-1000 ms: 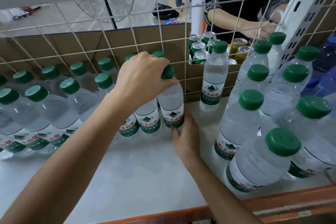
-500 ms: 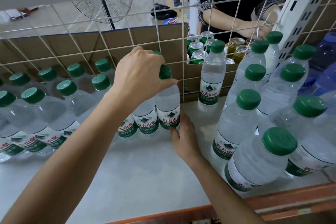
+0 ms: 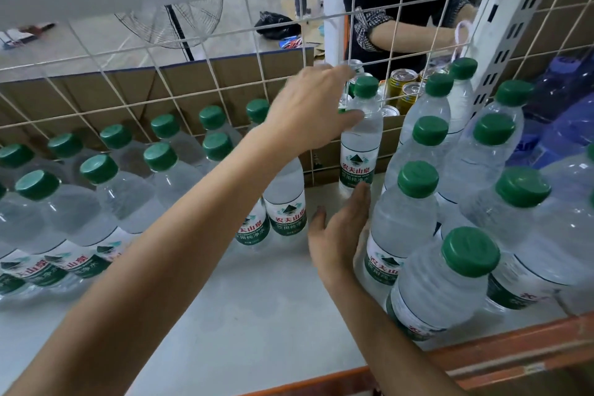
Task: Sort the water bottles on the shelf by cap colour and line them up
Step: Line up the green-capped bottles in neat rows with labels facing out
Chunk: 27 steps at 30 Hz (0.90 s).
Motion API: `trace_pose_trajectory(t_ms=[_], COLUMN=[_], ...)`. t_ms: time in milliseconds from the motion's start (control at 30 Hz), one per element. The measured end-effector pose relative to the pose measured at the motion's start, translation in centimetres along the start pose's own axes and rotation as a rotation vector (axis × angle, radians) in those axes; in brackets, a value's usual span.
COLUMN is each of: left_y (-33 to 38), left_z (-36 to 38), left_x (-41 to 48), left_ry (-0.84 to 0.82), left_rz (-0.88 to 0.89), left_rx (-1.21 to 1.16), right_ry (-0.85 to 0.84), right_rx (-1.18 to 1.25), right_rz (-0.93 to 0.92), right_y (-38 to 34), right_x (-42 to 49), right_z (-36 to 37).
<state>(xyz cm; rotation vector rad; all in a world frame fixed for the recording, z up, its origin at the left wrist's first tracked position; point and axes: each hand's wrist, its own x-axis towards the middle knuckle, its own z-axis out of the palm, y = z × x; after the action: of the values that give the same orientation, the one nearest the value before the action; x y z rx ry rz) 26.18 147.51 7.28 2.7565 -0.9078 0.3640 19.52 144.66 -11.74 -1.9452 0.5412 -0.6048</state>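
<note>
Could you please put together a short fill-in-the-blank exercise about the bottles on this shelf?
1. Every water bottle cap in view is ___.
2. The left hand reaches for the lone bottle by the wire mesh, which stands ___ rather than lying down.
3. The right hand, near that bottle's base, holds ___.
4. Behind the mesh stand gold-coloured drink ___.
Missing words: green; upright; nothing; cans.
</note>
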Motion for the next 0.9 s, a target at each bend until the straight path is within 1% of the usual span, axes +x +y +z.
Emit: trace_pose_trajectory(t_ms=[67, 100, 300, 400, 500, 667, 767, 833, 900], left_y=[0.9, 1.2, 0.9, 0.3, -0.4, -1.9, -2.5, -2.8, -3.0], left_z=[1.2, 1.7, 2.9, 2.3, 1.6, 0.4, -0.2, -0.3, -0.3], left_x=[1.7, 2.2, 3.0, 2.9, 2.3, 1.8, 1.8, 1.7, 1.5], left_ry=[-0.049, -0.046, 0.064, 0.077, 0.071, 0.053, 0.037, 0.042, 0.047], left_rz=[0.05, 0.055, -0.04, -0.078, -0.084, -0.135, -0.167, -0.185, -0.193], left_rx=[-0.031, -0.041, -0.102, -0.154, -0.157, 0.049, 0.093, 0.11, 0.11], right_ry=[0.029, 0.029, -0.024, -0.005, 0.045, 0.037, -0.008, -0.047, -0.052], right_rx=[0.021, 0.036, 0.134, 0.134, 0.14, 0.147, 0.189, 0.177, 0.159], right_rz=[0.056, 0.081, 0.264, 0.284, 0.237, 0.142, 0.047, 0.015, 0.007], right_y=[-0.2, -0.4, -1.0, -0.9, -0.1, -0.3, 0.0, 0.3, 0.5], right_x=[1.0, 1.4, 4.0, 4.0, 4.6, 4.2, 3.4, 3.2, 3.2], right_z=[0.1, 0.0, -0.1, 0.3, 1.4, 2.7, 2.9, 3.0, 3.2])
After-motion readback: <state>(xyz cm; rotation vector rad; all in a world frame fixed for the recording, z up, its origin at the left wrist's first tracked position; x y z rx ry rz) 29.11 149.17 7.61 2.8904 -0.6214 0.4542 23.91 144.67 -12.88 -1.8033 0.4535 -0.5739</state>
